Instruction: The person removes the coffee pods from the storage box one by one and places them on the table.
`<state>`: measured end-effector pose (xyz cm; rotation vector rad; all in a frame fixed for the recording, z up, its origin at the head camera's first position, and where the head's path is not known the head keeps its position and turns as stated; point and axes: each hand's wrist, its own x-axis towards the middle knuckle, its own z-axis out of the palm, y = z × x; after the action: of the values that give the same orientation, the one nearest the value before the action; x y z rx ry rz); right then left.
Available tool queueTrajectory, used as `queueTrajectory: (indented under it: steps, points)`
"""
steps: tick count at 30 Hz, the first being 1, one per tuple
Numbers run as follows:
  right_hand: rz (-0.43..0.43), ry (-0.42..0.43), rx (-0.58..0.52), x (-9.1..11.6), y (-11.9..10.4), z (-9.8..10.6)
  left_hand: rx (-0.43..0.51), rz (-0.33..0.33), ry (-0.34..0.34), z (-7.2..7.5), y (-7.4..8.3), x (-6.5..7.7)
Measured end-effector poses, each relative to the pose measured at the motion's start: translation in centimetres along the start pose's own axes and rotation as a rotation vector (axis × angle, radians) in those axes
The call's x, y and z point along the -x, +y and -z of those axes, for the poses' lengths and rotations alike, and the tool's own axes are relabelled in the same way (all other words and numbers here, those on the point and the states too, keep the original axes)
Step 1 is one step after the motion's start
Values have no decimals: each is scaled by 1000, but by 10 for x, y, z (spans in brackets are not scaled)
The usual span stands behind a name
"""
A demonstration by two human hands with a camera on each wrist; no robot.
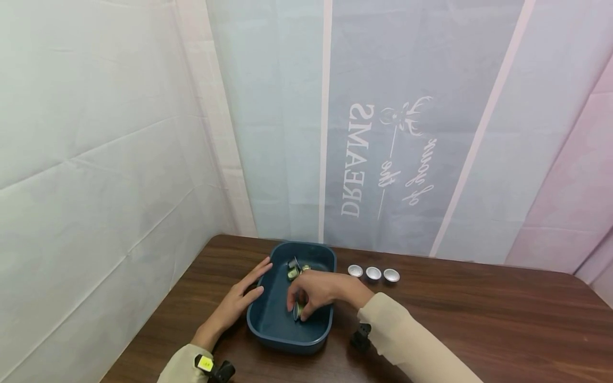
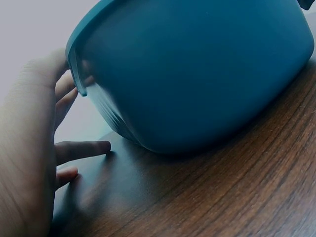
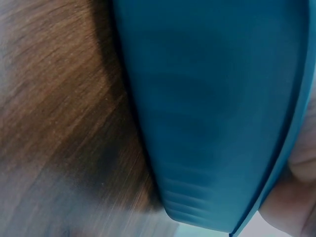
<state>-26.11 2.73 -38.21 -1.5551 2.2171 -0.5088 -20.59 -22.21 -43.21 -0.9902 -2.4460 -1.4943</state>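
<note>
Toward the left edge of the bench (image 1: 479, 319) stands a blue bin (image 1: 287, 340). In its nearer half, the right hand (image 1: 316, 287) pinches a green capsule (image 1: 297, 310) between thumb and fingers, below the rim. The left hand (image 1: 239, 295), fingers stretched out, rests against the bin's left side, on the side of the bench's left edge. More capsules (image 1: 293, 273) lie in the bin's farther half. Right of it, near the bench's far edge, three silver cups (image 1: 373, 274) sit in a row. Beyond that edge hangs a printed cloth (image 1: 397, 53).

On the table (image 1: 469, 314), three cups (image 1: 373, 274) lie right of the tub (image 1: 269, 316) holding capsules (image 1: 293, 274).
</note>
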Motion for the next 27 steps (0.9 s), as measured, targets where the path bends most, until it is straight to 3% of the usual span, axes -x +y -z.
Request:
queueTrajectory:
  steps: [2, 17, 27]
  points:
    - [14, 12, -3, 1, 0, 1, 5, 4, -3, 1, 12, -1]
    - [150, 188, -161, 17, -9, 13, -7, -16, 5, 1, 13, -1]
    - [167, 359, -154, 46, -1, 19, -11, -20, 5, 1, 12, 1]
